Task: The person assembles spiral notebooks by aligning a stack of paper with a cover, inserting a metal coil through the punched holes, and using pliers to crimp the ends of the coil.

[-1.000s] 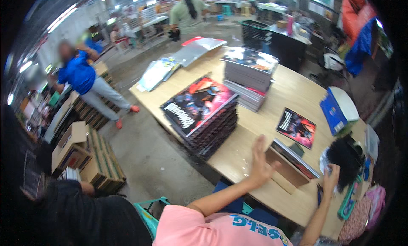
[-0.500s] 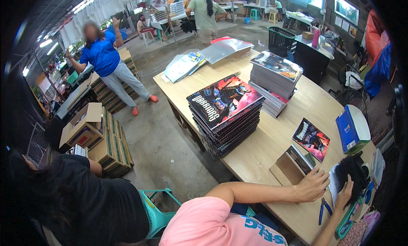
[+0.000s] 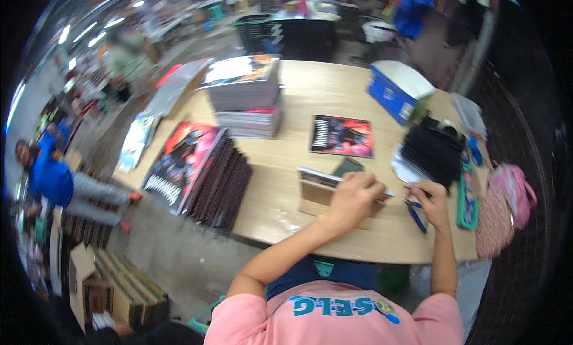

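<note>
A thin book (image 3: 319, 177) with a pale upper edge stands on a small wooden stand (image 3: 315, 206) near the front of the table. Curled over the book's right end is my left hand (image 3: 353, 199), fingers closed on it. My right hand (image 3: 432, 203), just to the right, is pinched shut; whatever small thing is between its fingertips is too blurred to make out. Pliers with blue handles (image 3: 416, 218) lie on the table against the right fingers. Behind that hand rests a pile of black spiral binding coils (image 3: 433, 151). A colourful book cover (image 3: 342, 136) lies flat beyond the stand.
Left on the table (image 3: 286, 223) rises a stack of spiral-bound books (image 3: 218, 181); behind it is another stack (image 3: 245, 91). A blue box (image 3: 391, 94) stands at the back right, a green tray (image 3: 467, 202) at the right edge. Cardboard boxes (image 3: 128, 285) and a person in blue (image 3: 54, 181) are leftward.
The view has swung to the right. My right hand has left the black coils, come close to my left hand and closed. The left hand stays at the stand.
</note>
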Available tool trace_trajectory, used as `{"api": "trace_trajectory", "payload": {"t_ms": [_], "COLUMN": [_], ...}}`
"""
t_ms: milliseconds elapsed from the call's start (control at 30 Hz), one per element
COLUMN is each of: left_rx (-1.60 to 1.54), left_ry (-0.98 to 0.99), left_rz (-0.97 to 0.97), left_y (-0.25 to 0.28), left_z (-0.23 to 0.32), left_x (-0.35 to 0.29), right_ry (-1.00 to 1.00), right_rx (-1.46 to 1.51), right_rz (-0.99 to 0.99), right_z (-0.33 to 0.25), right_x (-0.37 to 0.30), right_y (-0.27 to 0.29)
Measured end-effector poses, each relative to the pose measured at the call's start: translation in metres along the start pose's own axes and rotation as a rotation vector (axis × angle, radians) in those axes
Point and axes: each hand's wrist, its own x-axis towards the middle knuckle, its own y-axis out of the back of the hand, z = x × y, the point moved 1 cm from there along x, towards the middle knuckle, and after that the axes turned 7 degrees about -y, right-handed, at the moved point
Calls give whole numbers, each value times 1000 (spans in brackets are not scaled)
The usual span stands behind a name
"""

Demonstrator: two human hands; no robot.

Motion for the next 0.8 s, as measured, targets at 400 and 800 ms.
{"api": "trace_trajectory", "payload": {"t_ms": [400,800], "left_rx": [-7,-1], "left_ry": [0,-4], "left_rz": [-7,44], "left_y": [-10,-13], "left_z": [7,6], "left_x": [9,10], "right_ry": [70,133], "right_rx": [174,-250], "right_rz": [0,-21], "right_z": [-1,-36], "right_x": [-9,-5], "right_y": [-10,-13]}}
